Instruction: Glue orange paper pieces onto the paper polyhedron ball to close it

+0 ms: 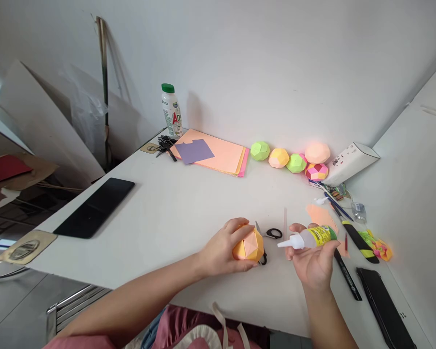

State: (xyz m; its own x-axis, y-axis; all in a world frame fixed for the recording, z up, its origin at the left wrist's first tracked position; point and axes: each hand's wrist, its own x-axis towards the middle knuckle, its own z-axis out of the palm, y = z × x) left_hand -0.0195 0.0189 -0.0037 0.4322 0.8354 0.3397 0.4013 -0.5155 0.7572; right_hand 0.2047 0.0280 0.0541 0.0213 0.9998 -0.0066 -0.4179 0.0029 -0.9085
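My left hand is wrapped around an orange and peach folded paper ball, just above the near part of the table. In my right hand lies a glue bottle with a yellow-green label, held sideways. Its white nozzle points left toward the paper ball, with a gap between them. Black-handled scissors lie behind the ball, which hides part of them. A thin pale strip rests on the table beside the nozzle.
Against the wall stand several finished paper balls and a white box. Paper sheets, a white bottle and binder clips sit at the back. A tablet is left; a cutter, marker and black case are right.
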